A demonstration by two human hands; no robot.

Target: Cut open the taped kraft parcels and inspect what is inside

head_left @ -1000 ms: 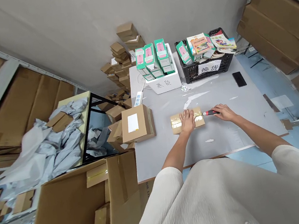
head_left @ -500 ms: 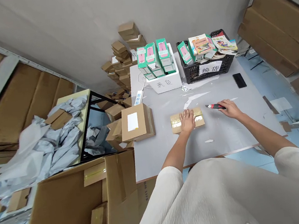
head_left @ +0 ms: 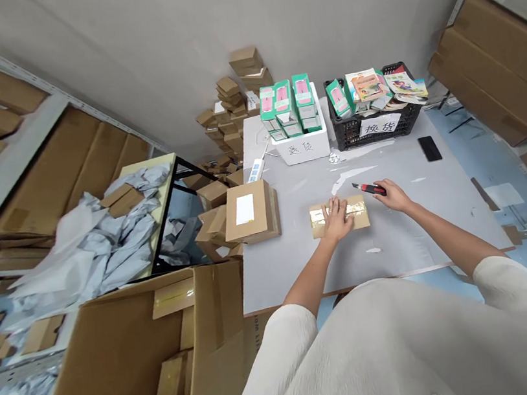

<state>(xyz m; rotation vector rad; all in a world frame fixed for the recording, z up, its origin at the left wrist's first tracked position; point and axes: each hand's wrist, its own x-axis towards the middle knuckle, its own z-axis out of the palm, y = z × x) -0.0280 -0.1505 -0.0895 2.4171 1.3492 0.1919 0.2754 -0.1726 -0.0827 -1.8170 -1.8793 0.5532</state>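
Left hand [head_left: 337, 221] is spread flat on a taped parcel [head_left: 360, 215] mid-bench [head_left: 424, 227]. Parcel looks light and stiff, tape's probably slick, so grab it by the card edges. right hand [head_left: 393, 196] pinches a box cutter [head_left: 365, 189] just beside it.

Kraft cardboard pkg [head_left: 363, 219] w/ glossy tape [head_left: 339, 213], red plastic cutter [head_left: 370, 189] w/ metal blade [head_left: 356, 185], matt grey tabletop [head_left: 303, 270].

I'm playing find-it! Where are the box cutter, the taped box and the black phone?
Box cutter [head_left: 371, 189], head view, red handle.
Taped box [head_left: 356, 208], head view, shiny tape on top.
Black phone [head_left: 430, 148], head view, dark face.
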